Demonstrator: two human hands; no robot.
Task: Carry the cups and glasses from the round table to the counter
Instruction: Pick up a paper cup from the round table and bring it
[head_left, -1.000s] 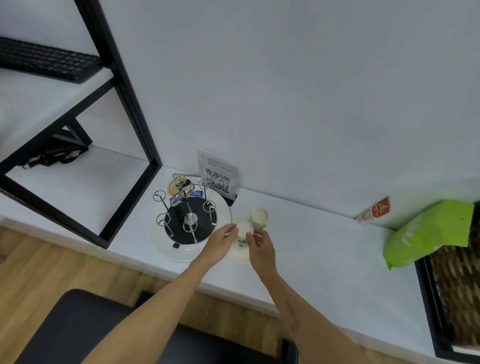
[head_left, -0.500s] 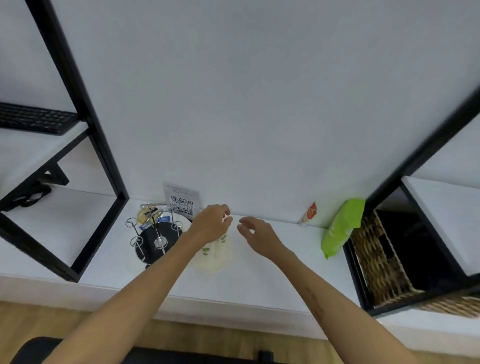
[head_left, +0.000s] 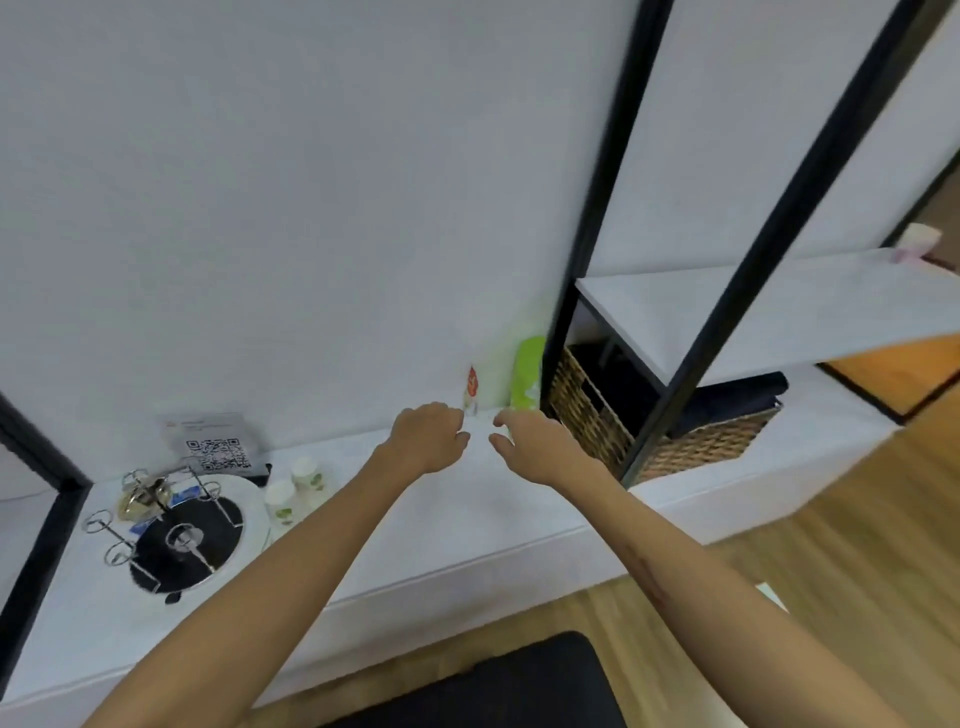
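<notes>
Standing behind cups (head_left: 293, 491): QR-code sign (head_left: 210, 441)

We held both bare forearms outstretched, the left hand (head_left: 427, 435) loosely curled and the right hand (head_left: 530, 441) half open, near each other, each grip empty.

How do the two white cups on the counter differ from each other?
The nearer cup stands closer to the counter edge, beside the round tray; the farther cup stands nearer the wall. The nearer cup looks bigger in this view, being closer to the camera. Both are white with green markings, upright, and held by neither hand.
</notes>
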